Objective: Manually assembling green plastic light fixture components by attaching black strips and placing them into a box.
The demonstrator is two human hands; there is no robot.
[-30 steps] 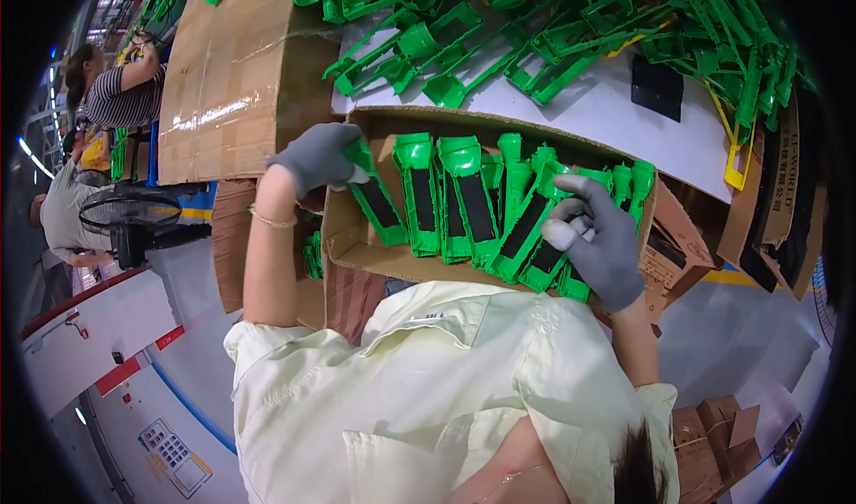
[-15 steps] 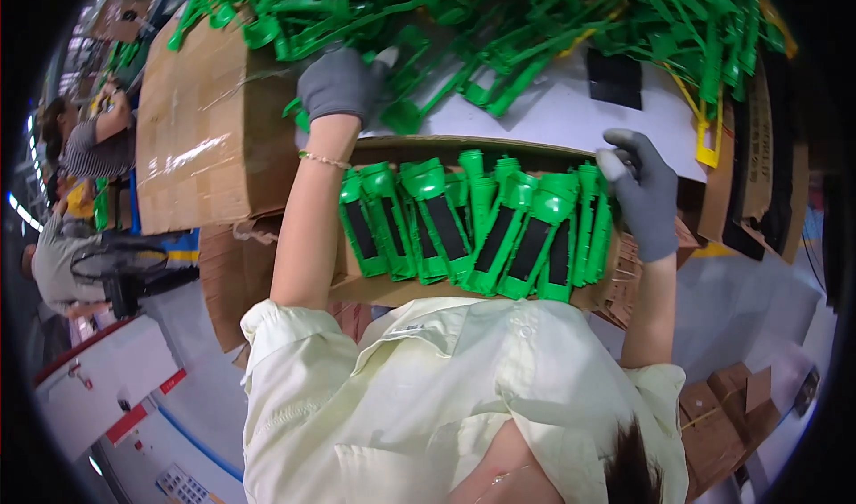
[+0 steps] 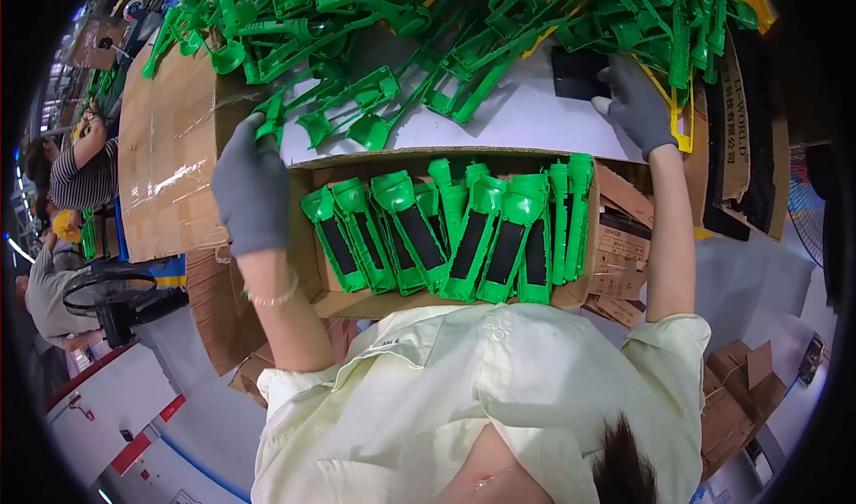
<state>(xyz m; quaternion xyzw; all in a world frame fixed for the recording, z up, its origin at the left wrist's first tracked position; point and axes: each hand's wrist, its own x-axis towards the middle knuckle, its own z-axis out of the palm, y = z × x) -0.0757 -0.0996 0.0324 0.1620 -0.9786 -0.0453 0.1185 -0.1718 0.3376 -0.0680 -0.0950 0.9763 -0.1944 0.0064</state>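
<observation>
My left hand (image 3: 252, 187), in a grey glove, is closed on a green plastic part (image 3: 271, 119) at the left end of the white work surface (image 3: 597, 134). Most of that part is hidden by the fingers or merges with the pile. My right hand (image 3: 637, 107), gloved too, reaches to a flat black rectangular pad (image 3: 576, 74) on the same surface. Its thumb and finger are apart at the pad's right edge. Between my arms, a cardboard box (image 3: 357, 303) holds several green torch-shaped housings (image 3: 464, 245), many with a black strip inset.
A large heap of loose green parts (image 3: 357, 13) covers the far side, with some yellow pieces (image 3: 682, 128) among them. A taped carton (image 3: 174, 147) stands at the left, cardboard (image 3: 736, 138) at the right. Beyond the carton are a fan (image 3: 116, 303) and co-workers (image 3: 80, 165).
My left hand has come back leftward from the heap with a green part. My right hand has moved from above the box's right end to the black pad. The view has shifted slightly.
</observation>
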